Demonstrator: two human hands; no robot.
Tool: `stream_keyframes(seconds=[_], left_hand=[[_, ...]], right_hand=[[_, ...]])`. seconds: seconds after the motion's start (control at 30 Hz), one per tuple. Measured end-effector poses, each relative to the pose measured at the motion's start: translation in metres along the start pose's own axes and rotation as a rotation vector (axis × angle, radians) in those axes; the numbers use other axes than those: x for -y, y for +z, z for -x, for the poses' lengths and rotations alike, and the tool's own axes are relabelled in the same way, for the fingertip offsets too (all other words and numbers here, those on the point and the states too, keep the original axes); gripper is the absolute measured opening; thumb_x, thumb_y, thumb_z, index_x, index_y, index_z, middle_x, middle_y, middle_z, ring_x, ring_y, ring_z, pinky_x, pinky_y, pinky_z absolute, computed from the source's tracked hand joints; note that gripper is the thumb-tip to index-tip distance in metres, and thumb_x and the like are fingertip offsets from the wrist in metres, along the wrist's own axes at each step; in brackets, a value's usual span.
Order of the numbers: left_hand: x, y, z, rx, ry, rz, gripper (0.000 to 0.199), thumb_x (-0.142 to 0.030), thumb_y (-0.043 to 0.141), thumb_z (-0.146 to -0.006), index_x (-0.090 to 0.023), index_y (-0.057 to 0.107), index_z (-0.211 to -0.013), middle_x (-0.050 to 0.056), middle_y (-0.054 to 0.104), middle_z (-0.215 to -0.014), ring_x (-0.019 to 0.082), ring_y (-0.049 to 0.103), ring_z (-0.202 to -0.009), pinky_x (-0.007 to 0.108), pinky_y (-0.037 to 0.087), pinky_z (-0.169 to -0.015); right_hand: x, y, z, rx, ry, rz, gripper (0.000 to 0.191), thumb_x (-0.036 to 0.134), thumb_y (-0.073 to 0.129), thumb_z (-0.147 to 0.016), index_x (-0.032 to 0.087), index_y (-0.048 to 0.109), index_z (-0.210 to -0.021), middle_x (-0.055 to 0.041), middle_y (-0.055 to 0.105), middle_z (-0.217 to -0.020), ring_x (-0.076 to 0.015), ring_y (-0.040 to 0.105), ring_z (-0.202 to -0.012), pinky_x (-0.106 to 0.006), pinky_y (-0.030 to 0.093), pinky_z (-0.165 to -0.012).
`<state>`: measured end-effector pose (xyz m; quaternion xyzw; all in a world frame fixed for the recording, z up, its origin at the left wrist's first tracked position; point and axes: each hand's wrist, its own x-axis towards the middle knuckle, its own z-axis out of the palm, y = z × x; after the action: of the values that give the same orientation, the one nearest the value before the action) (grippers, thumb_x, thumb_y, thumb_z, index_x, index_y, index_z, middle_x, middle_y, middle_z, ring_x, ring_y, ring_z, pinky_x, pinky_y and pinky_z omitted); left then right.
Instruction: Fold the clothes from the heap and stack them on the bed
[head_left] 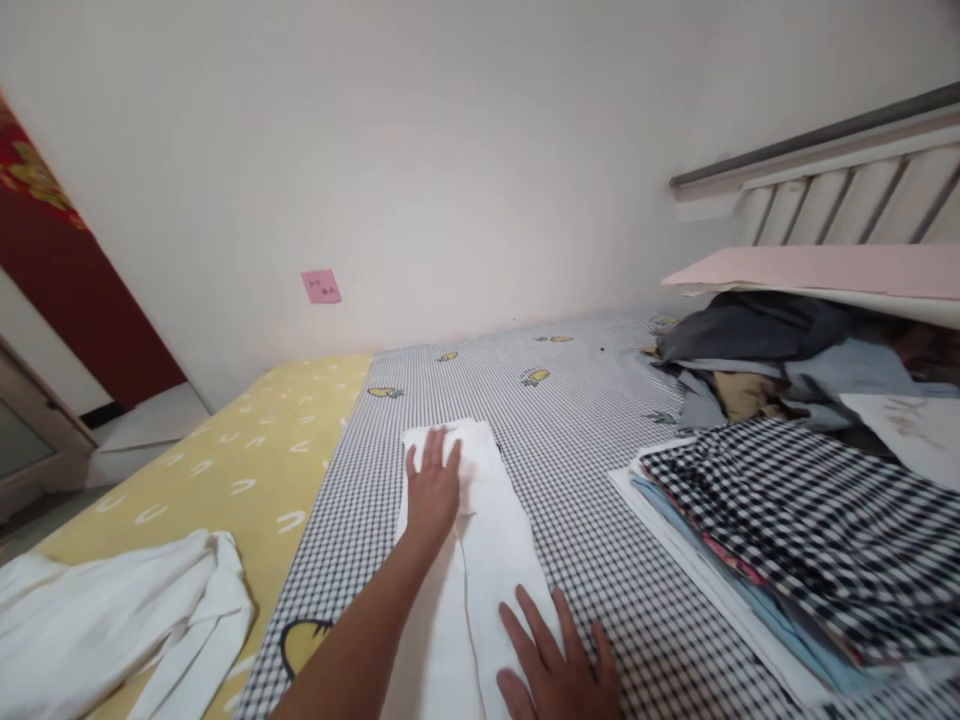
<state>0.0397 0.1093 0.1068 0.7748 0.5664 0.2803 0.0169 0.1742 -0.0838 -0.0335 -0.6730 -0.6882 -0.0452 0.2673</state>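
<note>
A white cloth (480, 560), folded into a long narrow strip, lies on the black-and-white checked bed cover (585, 480). My left hand (433, 485) rests flat near the strip's far end, its fingers spread. Lower down, my right hand (559, 660) lies with fingers apart over the strip's right edge, partly on the cover. Neither hand grips anything. A seam or fold line runs lengthwise down the cloth between the hands.
A crumpled white garment (127, 620) lies on the yellow sheet (255, 450) at left. At right are a stack of folded clothes topped by a checked one (810, 520), piled dark clothes (757, 325) and a pink board (817, 268). A wall stands behind.
</note>
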Motion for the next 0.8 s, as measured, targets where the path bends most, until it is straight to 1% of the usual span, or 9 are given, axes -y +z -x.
stream_keyframes(seconds=[0.07, 0.1, 0.17, 0.23, 0.33, 0.43, 0.53, 0.67, 0.8], left_hand=[[-0.002, 0.005, 0.014, 0.197, 0.354, -0.110, 0.053, -0.017, 0.033, -0.098, -0.035, 0.046, -0.145, 0.001, 0.031, -0.163, 0.022, 0.017, -0.153, 0.055, 0.003, -0.124], [-0.001, 0.009, 0.021, 0.307, 0.414, -0.166, 0.050, -0.023, 0.034, -0.099, -0.037, 0.044, -0.146, 0.000, 0.032, -0.163, 0.024, 0.019, -0.153, 0.059, 0.005, -0.123], [0.002, 0.017, 0.029, 0.474, 0.328, -0.246, 0.049, -0.034, 0.034, -0.101, -0.038, 0.038, -0.149, 0.001, 0.028, -0.164, 0.028, 0.018, -0.153, 0.066, 0.012, -0.120], [0.001, 0.021, 0.030, 0.542, 0.220, -0.286, 0.051, -0.037, 0.035, -0.100, -0.036, 0.035, -0.151, 0.003, 0.023, -0.165, 0.031, 0.017, -0.153, 0.071, 0.017, -0.116], [-0.009, 0.013, 0.029, 0.534, 0.212, -0.296, 0.051, -0.031, 0.043, -0.097, -0.033, 0.042, -0.148, 0.007, 0.026, -0.163, 0.031, 0.021, -0.152, 0.072, 0.015, -0.116], [-0.021, -0.010, 0.045, 0.498, 0.217, -0.296, 0.048, -0.026, 0.045, -0.095, -0.028, 0.049, -0.143, 0.011, 0.026, -0.164, 0.030, 0.019, -0.152, 0.069, 0.013, -0.118], [-0.026, -0.036, 0.090, 0.479, 0.224, -0.286, 0.044, -0.024, 0.046, -0.094, -0.027, 0.055, -0.137, 0.010, 0.026, -0.164, 0.028, 0.019, -0.152, 0.065, 0.017, -0.119], [-0.019, -0.061, 0.176, 0.434, 0.238, -0.277, 0.046, -0.017, 0.042, -0.094, -0.028, 0.053, -0.138, 0.009, 0.029, -0.163, 0.026, 0.021, -0.152, 0.064, 0.020, -0.119], [-0.008, -0.070, 0.252, 0.467, 0.252, -0.280, 0.063, -0.013, 0.050, -0.088, -0.030, 0.041, -0.147, 0.007, 0.033, -0.161, 0.026, 0.026, -0.150, 0.066, 0.025, -0.118]], right_hand=[[0.004, -0.010, -0.001, 0.044, 0.017, -0.016, 0.054, 0.058, 0.052, -0.092, 0.049, 0.044, -0.145, 0.0062, 0.044, -0.152, -0.0438, 0.035, -0.143, -0.077, 0.019, -0.112], [0.006, -0.014, -0.002, 0.048, 0.029, -0.016, 0.052, 0.057, 0.051, -0.093, 0.049, 0.045, -0.144, 0.0071, 0.044, -0.152, -0.0427, 0.034, -0.143, -0.076, 0.019, -0.112], [0.007, -0.019, -0.003, 0.025, 0.044, -0.004, 0.047, 0.056, 0.049, -0.094, 0.049, 0.049, -0.141, 0.0089, 0.046, -0.150, -0.0398, 0.036, -0.143, -0.074, 0.020, -0.113], [0.006, -0.023, -0.004, 0.005, 0.033, 0.004, 0.042, 0.055, 0.046, -0.097, 0.048, 0.054, -0.137, 0.0098, 0.050, -0.148, -0.0373, 0.039, -0.142, -0.072, 0.022, -0.113], [0.003, -0.030, -0.006, 0.046, -0.010, -0.016, 0.040, 0.053, 0.040, -0.099, 0.045, 0.058, -0.134, 0.0081, 0.053, -0.145, -0.0366, 0.040, -0.142, -0.072, 0.025, -0.111], [0.006, -0.042, -0.008, 0.096, 0.001, -0.054, 0.043, 0.053, 0.037, -0.100, 0.040, 0.058, -0.135, 0.0042, 0.053, -0.147, -0.0360, 0.035, -0.144, -0.071, 0.021, -0.113], [0.014, -0.056, -0.011, 0.143, 0.033, -0.102, 0.045, 0.052, 0.037, -0.100, 0.037, 0.058, -0.137, 0.0015, 0.051, -0.150, -0.0341, 0.027, -0.148, -0.068, 0.011, -0.117], [0.012, -0.072, -0.018, 0.292, 0.068, -0.240, 0.043, 0.051, 0.038, -0.099, 0.041, 0.056, -0.137, 0.0075, 0.048, -0.152, -0.0309, 0.015, -0.152, -0.067, -0.003, -0.118], [-0.002, -0.084, -0.012, 0.379, 0.111, -0.515, 0.053, 0.048, 0.030, -0.098, 0.037, 0.045, -0.147, 0.0037, 0.038, -0.159, -0.0243, 0.022, -0.151, -0.058, 0.005, -0.122]])
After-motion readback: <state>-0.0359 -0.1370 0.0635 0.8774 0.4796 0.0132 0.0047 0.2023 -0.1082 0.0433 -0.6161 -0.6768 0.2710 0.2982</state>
